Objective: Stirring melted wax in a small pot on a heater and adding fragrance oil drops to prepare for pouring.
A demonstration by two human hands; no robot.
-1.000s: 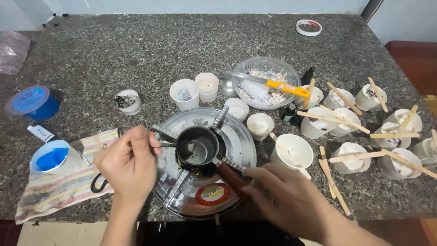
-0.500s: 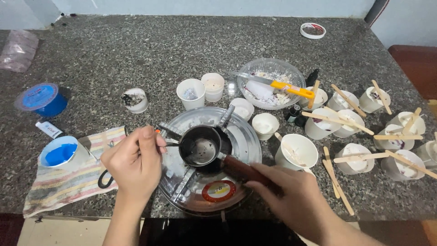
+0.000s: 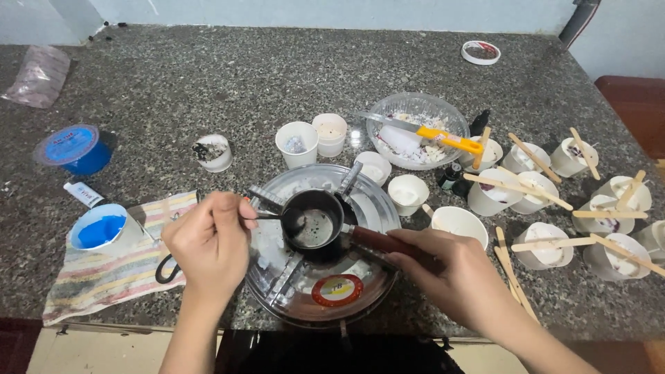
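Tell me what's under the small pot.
The pot sits on a metal burner stand over a round silver stove. The burner directly beneath is covered. The right hand grips its handle.

Home kitchen: granite counter, gas stove

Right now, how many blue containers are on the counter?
2. A blue-lidded tub sits far left; a white cup with blue contents stands on the striped cloth, nearer the person. None seems hidden behind the hands.
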